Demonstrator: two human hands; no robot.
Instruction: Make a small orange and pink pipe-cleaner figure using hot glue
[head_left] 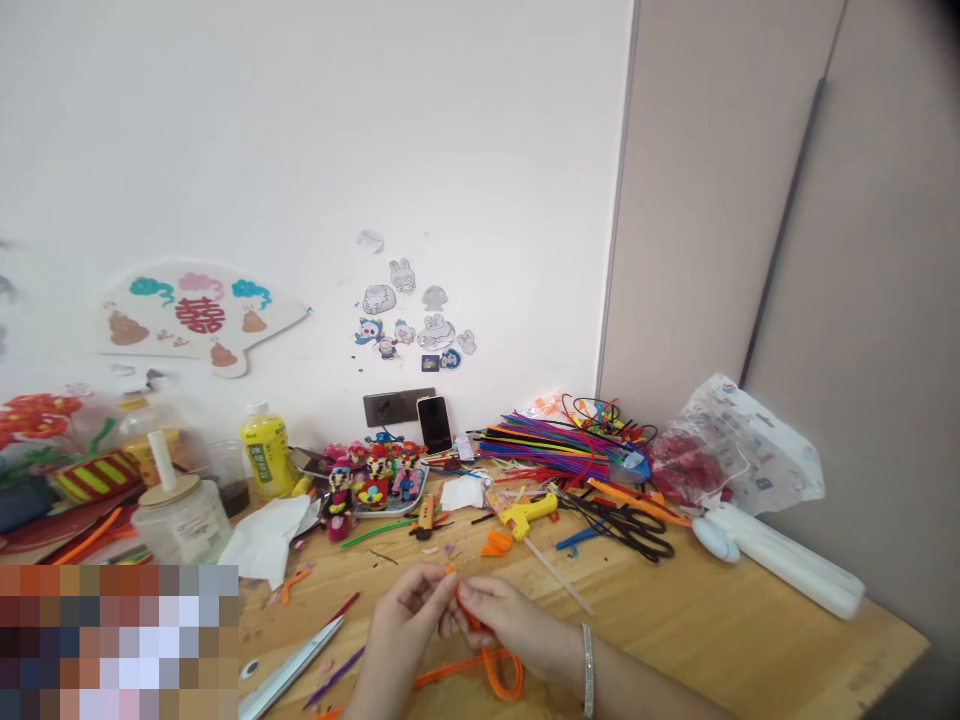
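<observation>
My left hand (405, 622) and my right hand (499, 622) meet low in the view above a wooden table (720, 620). Between their fingertips both pinch an orange pipe cleaner (466, 606), bent into a narrow shape. Its longer part trails down to a loop (504, 675) near the table. A silver bangle (587, 670) circles my right wrist. Long silver scissors (289, 670) and a purple pipe cleaner (334, 677) lie left of my left hand. A yellow glue gun (529, 515) rests beyond my hands.
Bundled multicoloured pipe cleaners, black-handled scissors, a plastic bag of red material, and a white tube crowd the table's back right. Pipe-cleaner figures on a tray, a phone, a yellow bottle, jars and tissue stand at the back left. A pixelated patch covers the bottom-left corner.
</observation>
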